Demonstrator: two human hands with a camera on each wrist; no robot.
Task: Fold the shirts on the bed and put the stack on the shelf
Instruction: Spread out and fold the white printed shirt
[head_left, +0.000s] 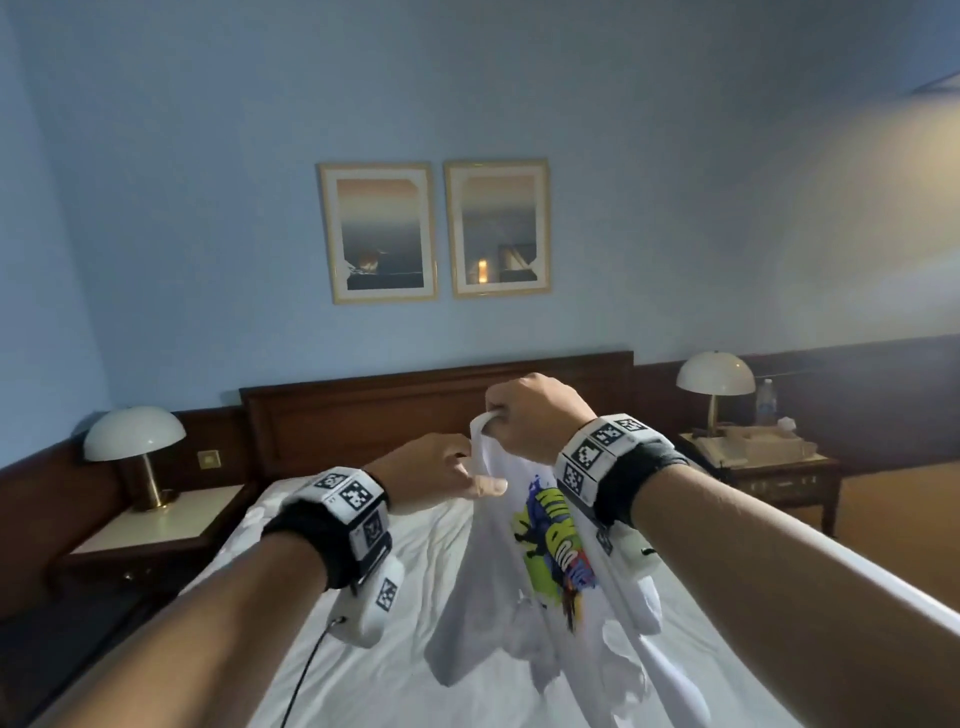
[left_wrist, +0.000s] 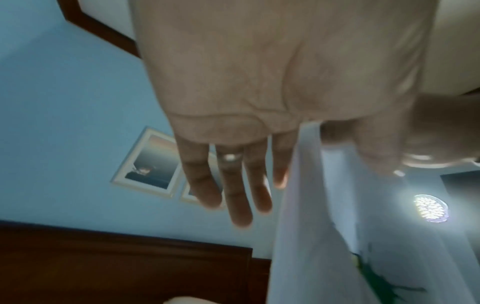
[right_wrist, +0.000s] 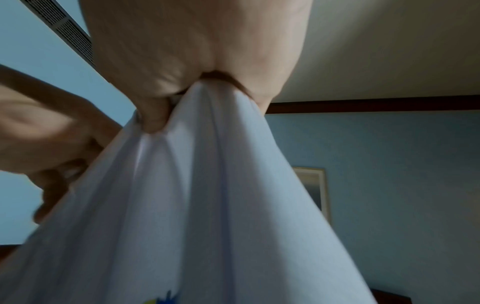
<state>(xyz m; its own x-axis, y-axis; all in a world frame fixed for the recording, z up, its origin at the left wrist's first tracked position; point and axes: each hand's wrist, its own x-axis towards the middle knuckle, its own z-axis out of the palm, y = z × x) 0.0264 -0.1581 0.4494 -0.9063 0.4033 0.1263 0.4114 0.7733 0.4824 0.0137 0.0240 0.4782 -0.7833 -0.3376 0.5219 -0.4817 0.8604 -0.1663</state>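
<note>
A white T-shirt (head_left: 550, 545) with a bright green, blue and red print hangs bunched above the bed (head_left: 415, 571). My right hand (head_left: 530, 415) grips its top edge in a fist, and the right wrist view shows the cloth (right_wrist: 207, 205) gathered under my curled fingers (right_wrist: 155, 115). Just below and to the left, my left hand (head_left: 447, 465) pinches an edge of the shirt between the thumb and the side of the index finger. In the left wrist view the other fingers (left_wrist: 233, 195) stick out straight beside the fabric (left_wrist: 324, 246). The shirt's lower end drapes onto the sheet.
A dark wooden headboard (head_left: 363, 410) stands behind the bed. Nightstands with dome lamps flank it, left (head_left: 135, 441) and right (head_left: 716, 374). The right one also holds a water bottle (head_left: 764, 400). Two framed pictures (head_left: 436, 228) hang on the blue wall.
</note>
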